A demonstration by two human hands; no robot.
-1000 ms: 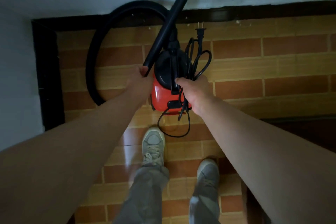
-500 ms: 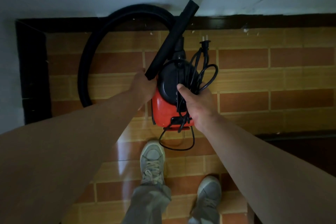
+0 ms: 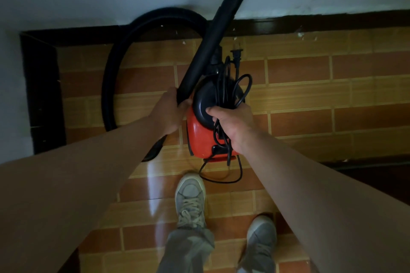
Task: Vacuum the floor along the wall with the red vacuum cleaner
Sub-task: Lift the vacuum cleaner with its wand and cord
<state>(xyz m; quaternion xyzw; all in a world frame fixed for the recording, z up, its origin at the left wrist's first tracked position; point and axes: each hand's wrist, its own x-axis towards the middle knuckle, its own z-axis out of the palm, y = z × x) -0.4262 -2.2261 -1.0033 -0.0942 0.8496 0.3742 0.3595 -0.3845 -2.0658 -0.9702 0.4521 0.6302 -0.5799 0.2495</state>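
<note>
Right hand grips vacuum cleaner

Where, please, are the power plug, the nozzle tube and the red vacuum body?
power plug (image 3: 237,54), head view, its black housing.
nozzle tube (image 3: 210,44), head view, mid-length.
red vacuum body (image 3: 197,137), head view, glossy red shell.

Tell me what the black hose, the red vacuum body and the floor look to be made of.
Black hose: probably flexible plastic, matte; it bends in a wide loop. Red vacuum body: hard moulded plastic, glossy; it carries a soft highlight. Floor: likely glazed ceramic tile in a brick pattern; it mirrors light near the shoe.
</note>
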